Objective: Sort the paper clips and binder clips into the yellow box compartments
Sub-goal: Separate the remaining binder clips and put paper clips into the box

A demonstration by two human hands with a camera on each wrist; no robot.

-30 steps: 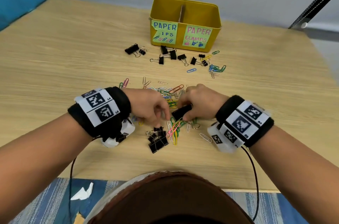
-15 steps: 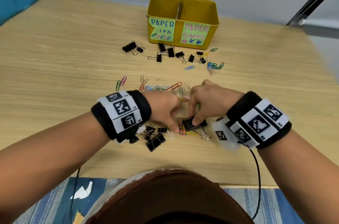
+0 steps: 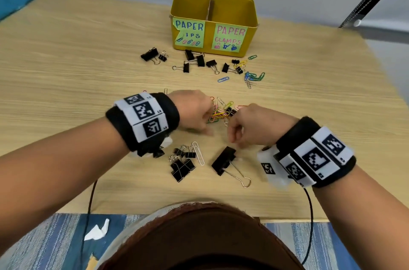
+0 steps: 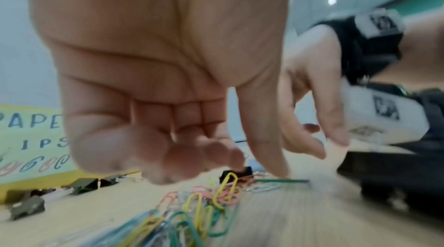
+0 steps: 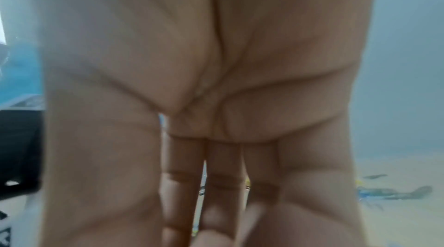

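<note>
Both hands are held low over a heap of coloured paper clips (image 3: 218, 113) at the middle of the tabletop (image 3: 66, 66). The left hand (image 3: 192, 112) is loosely curled, holding nothing. The right hand (image 3: 250, 126) is curled; its hold cannot be told. A large binder clip (image 3: 223, 160) lies near the front edge. The yellow box (image 3: 213, 23) stands at the far edge.

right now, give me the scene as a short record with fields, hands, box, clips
left hand: fingers curled over the coloured paper clip pile, grip unclear
right hand: beside that pile, grip unclear
yellow box: far side of table, divided, labelled for paper clips and paper clamps
large binder clip: lying free on the table, near the right hand
small binder clips: clustered near the left wrist
more binder clips: scattered before the box
</note>
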